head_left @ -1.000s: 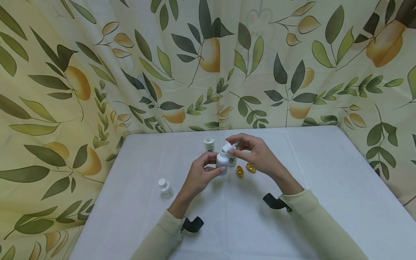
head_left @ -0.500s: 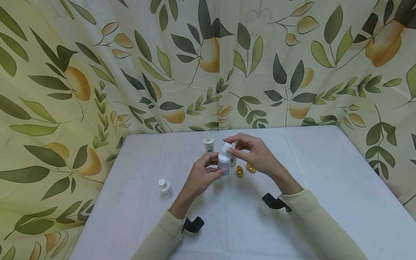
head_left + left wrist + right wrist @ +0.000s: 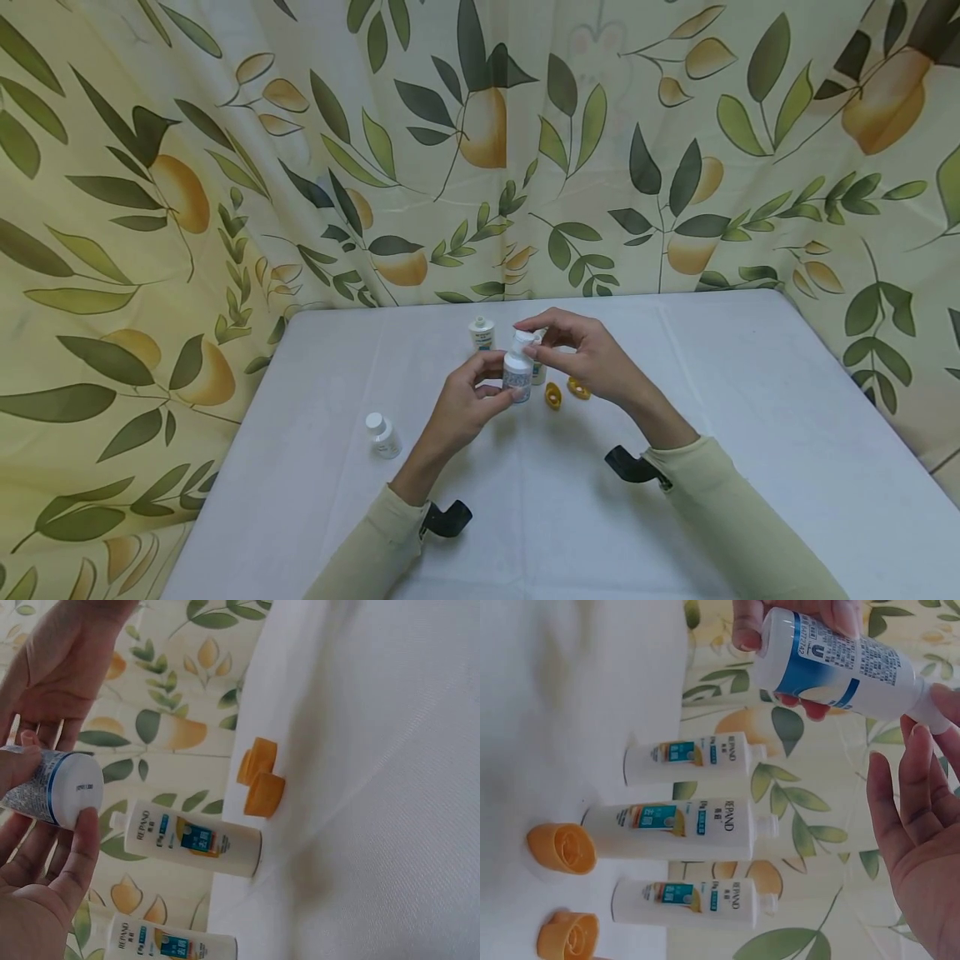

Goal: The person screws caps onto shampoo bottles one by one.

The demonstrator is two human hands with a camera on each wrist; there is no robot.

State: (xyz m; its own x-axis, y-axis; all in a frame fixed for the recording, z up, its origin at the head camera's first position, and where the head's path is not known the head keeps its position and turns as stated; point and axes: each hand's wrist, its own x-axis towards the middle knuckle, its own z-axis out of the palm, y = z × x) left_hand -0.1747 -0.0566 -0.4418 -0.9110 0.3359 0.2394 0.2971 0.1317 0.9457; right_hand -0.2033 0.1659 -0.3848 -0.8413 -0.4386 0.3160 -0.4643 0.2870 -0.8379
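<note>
My left hand (image 3: 471,396) grips a small white bottle (image 3: 517,379) with a blue-and-white printed label, above the table. My right hand (image 3: 581,343) pinches the white cap (image 3: 930,709) at the bottle's neck between thumb and fingers. The left wrist view shows the bottle's flat base, with left fingers around its side. Behind the hands stand several white REPAND bottles without lids, such as one bottle (image 3: 482,335) and another (image 3: 682,829). Two orange caps, one cap (image 3: 553,396) and a second cap (image 3: 578,387), lie just below my right hand.
Another white capped bottle (image 3: 383,436) stands on the left part of the table, beside my left forearm. A white cloth covers the table (image 3: 570,533). Behind its far edge hangs a curtain (image 3: 450,208) printed with leaves and fruit.
The white cap, tilted at the bottle's mouth a second ago, now sits in line on the neck. The bottle has shifted slightly right and become more upright. Both forearms stay nearly still.
</note>
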